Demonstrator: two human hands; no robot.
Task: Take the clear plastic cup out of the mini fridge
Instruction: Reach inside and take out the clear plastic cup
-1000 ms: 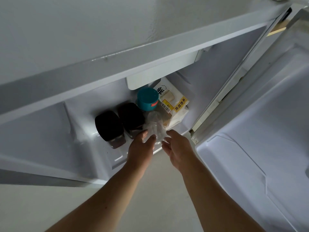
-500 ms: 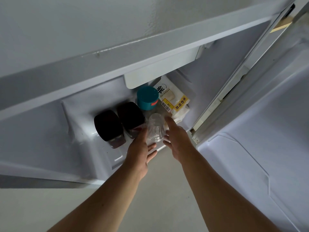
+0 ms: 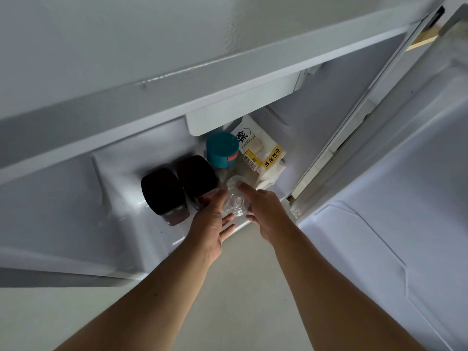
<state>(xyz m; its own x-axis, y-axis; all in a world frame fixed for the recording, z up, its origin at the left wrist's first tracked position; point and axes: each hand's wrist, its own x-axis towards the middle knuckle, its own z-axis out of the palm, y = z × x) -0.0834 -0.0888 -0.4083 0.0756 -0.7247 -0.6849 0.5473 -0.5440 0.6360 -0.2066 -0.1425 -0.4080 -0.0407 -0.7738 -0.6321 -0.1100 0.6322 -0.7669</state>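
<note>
Between both hands (image 3: 215, 219), clear plastic cup (image 3: 235, 198)

Both bare forearms stretched forward; left hand (image 3: 212, 219) fingers spread, right hand (image 3: 263, 209) curled, index finger extended, palms facing inward.

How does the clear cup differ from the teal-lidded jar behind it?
The clear cup has no lid and looks see-through and empty; the teal-lidded jar is capped with an opaque teal lid. The cup sits between the left hand and right hand; the jar is untouched, deeper inside. Both are in the mini fridge.
</note>
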